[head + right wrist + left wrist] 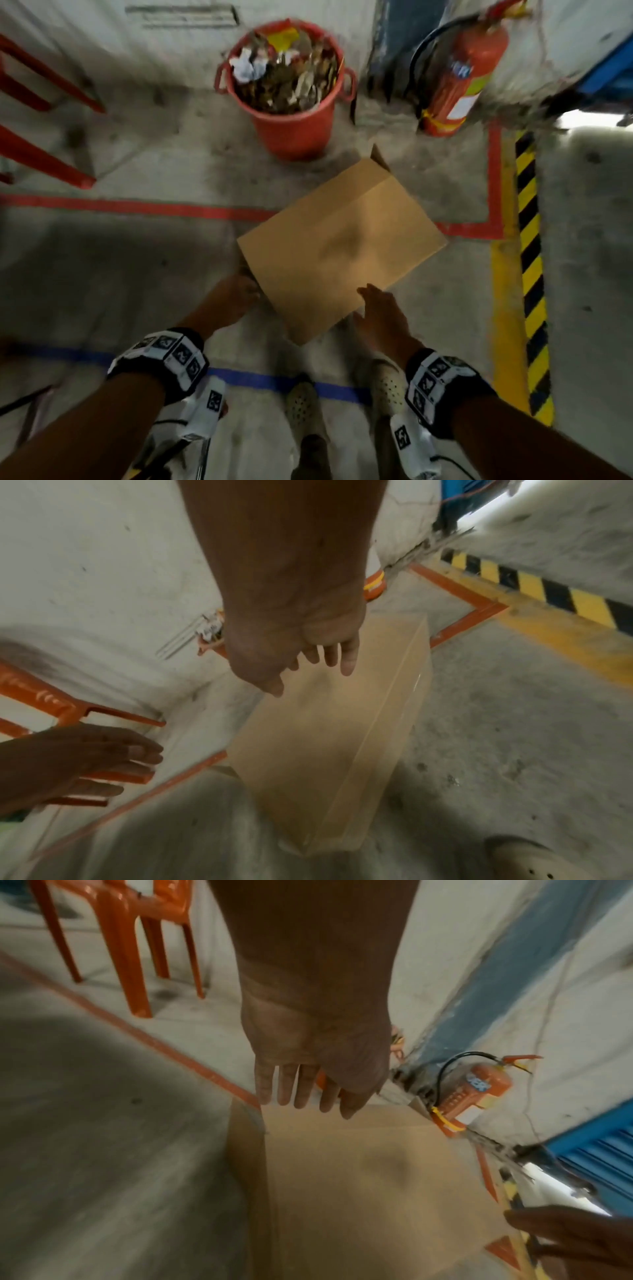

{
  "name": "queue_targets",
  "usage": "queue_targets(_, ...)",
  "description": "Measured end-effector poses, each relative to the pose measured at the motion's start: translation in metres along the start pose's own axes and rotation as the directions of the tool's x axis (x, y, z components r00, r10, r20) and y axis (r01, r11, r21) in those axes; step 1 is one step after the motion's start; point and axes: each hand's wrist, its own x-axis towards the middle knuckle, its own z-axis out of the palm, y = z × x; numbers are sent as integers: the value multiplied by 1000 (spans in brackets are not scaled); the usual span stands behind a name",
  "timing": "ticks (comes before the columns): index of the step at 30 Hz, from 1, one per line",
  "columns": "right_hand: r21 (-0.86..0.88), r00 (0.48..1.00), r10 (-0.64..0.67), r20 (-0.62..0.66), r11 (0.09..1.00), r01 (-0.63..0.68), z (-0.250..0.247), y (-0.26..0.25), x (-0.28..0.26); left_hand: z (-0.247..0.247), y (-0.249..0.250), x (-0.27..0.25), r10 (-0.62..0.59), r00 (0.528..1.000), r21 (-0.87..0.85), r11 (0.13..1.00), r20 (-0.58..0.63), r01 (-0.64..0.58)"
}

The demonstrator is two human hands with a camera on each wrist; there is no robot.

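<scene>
Concrete floor, grey and stained, fills most of the head view and carries everything. At its middle lies the cardboard box, a plain brown side up and turned cornerwise to the person. It covers a stretch of the red tape line, and one flap stands up at its far corner. Off to the left stand the legs of an orange plastic chair, well apart from the box. Just beyond the far corner stands a red bucket heaped with paper and dry scraps. To its right a fire extinguisher leans at the wall. A yellow and black hazard stripe runs down the right side, and a blue tape line crosses near the feet.

The left hand is at the box's near left corner, fingers straight and gripping nothing; whether they touch the cardboard cannot be told. The right hand is spread at the near right edge, thumb over the top, fingers loose, holding nothing. Two pale perforated shoes stand just behind the box
</scene>
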Motion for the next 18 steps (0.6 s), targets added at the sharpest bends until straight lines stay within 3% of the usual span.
queue_targets(1, -23, 1000, -7, 27, 1000, 8, 13, 6, 23, 8, -7, 21, -18, 999, 5, 1000, 44, 18)
queue_targets(4, -96, 996, -49, 81, 994, 56, 62, 29, 87, 38, -38, 83, -115, 992, -40, 993, -54, 113)
queue_targets(6, -183, 994, -70, 87, 979, 85, 89, 44, 112, 50, -52, 110, -52, 994, -16, 999, -92, 51)
queue_targets(9, -197, 996, -40, 85, 979, 56, 106, 56, 118, 64, -70, 153, -63, 983, -182, 983, -174, 30)
queue_targets(13, -187, 997, -3, 74, 982, 17, 119, 71, 112, 72, -111, 210, -192, 945, -393, 916, -266, 75)
queue_targets(16, -169, 997, 5, 81, 986, 9, 123, 73, 113, 60, -85, 216, -360, 918, -596, 778, -166, 197)
queue_targets(18, -166, 995, 35, 97, 986, -18, 123, 67, 111, 56, -68, 210, -435, 900, -606, 727, -41, 324)
